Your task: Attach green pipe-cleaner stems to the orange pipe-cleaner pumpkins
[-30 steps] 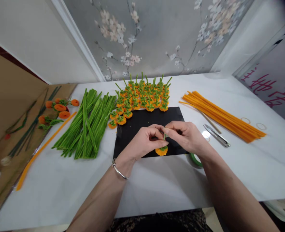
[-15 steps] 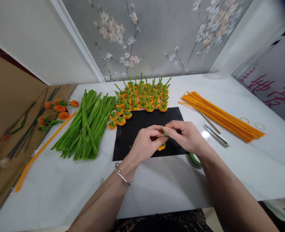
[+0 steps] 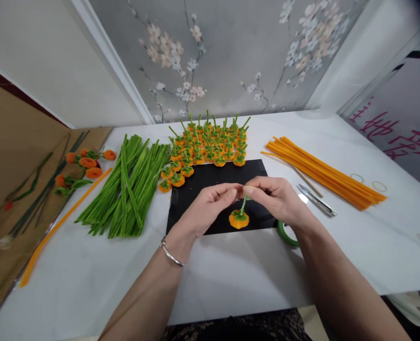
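Observation:
An orange flower head (image 3: 239,219) with a green stem points downward over the black mat (image 3: 213,177). Its stem runs up to the fingertips of my right hand (image 3: 279,199), which pinch it. Beside it, my left hand (image 3: 212,206) has its thumb and index finger pressed together, the fingertips close to the right ones; what they pinch is too small to make out. Many similar orange flowers with green stems (image 3: 210,147) stand in a group behind the mat. Under the right wrist lies a roll of green tape (image 3: 286,235).
Green fuzzy stems (image 3: 124,189) are piled on the left, orange ones (image 3: 324,173) on the right. Scissors (image 3: 316,201) lie near a thin stick. One long orange stem (image 3: 64,225) and several finished orange flowers (image 3: 88,162) are at the far left.
My left fingers have moved up and off the lower stem, leaving the flower head and its stem in plain view. The camera view has shifted slightly.

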{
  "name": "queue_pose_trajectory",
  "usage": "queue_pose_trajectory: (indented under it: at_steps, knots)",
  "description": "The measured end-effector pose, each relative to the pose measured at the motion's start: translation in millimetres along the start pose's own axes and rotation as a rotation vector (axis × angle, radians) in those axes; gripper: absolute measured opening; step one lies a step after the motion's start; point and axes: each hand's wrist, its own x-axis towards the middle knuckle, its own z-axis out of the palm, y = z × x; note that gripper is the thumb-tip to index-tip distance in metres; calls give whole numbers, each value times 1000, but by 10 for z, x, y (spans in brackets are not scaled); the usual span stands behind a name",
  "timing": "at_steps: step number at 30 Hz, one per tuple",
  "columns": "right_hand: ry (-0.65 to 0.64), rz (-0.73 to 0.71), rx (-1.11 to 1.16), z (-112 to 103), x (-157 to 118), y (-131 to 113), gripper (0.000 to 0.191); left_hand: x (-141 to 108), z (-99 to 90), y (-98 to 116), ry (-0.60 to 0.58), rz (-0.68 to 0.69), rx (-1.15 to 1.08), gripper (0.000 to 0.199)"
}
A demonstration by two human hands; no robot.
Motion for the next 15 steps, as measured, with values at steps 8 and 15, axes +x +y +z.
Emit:
queue_pose_trajectory:
  at_steps: [8, 15]
  knots:
    - [-70, 3, 55, 47, -11, -18, 25, -13, 46, 42, 19, -78, -117, 47]
    - [-50, 8, 64, -31, -23, 4, 26, -30, 45, 73, 1, -92, -76, 46]
